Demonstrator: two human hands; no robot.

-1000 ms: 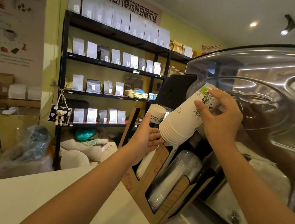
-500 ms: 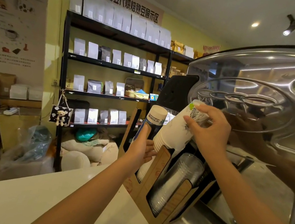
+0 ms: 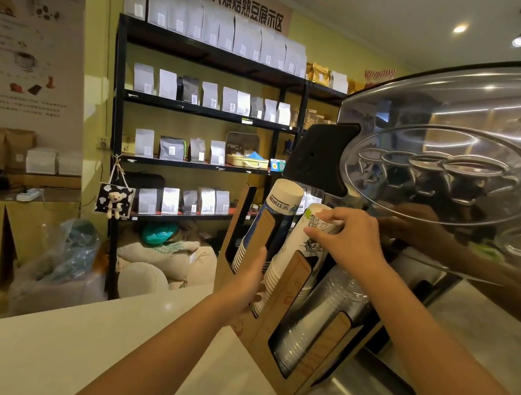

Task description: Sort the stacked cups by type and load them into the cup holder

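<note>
A brown cardboard cup holder (image 3: 270,331) leans on the white counter, with three slanted slots. Its left slot holds a stack of blue paper cups (image 3: 275,215). A stack of white printed paper cups (image 3: 290,255) sits in the middle slot, upside down. My right hand (image 3: 347,238) grips the top end of that white stack. My left hand (image 3: 245,283) presses against the holder's front face beside the white stack's lower rims. A stack of clear plastic cups (image 3: 321,319) fills the right slot.
A large shiny steel espresso machine (image 3: 467,164) stands right behind the holder. Black shelves (image 3: 198,109) with coffee bags line the far wall. The white counter (image 3: 84,358) stretches to the left and front.
My right hand has lowered the white paper cup stack down into the middle slot. My left hand has moved from the stack's rims to the holder's front.
</note>
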